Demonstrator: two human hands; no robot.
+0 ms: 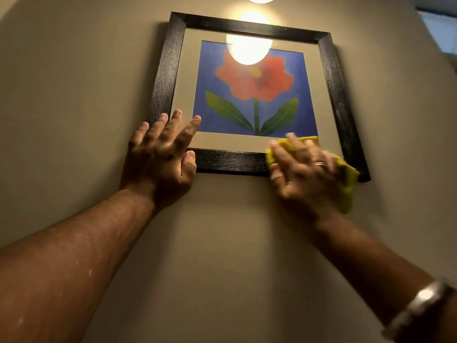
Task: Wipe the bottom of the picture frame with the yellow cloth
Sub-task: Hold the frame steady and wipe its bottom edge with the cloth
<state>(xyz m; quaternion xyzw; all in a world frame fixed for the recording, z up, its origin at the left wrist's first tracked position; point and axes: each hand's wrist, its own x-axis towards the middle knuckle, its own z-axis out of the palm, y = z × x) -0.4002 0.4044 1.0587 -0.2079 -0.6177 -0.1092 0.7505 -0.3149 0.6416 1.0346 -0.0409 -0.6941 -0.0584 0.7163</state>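
On the beige wall (74,95), the picture frame (230,160) looks light and swing-prone; the flat, empty left hand (160,154) steadies its corner, the right hand (301,169) presses the soft yellow cloth (347,191).

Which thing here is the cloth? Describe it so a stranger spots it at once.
Start at the black picture frame hanging on the beige wall, with a red flower on blue inside. Follow its bottom rail to the right end, where the right hand presses flat. The cloth is the bright yellow fabric bunched under that hand, the only yellow thing against the dark wood.
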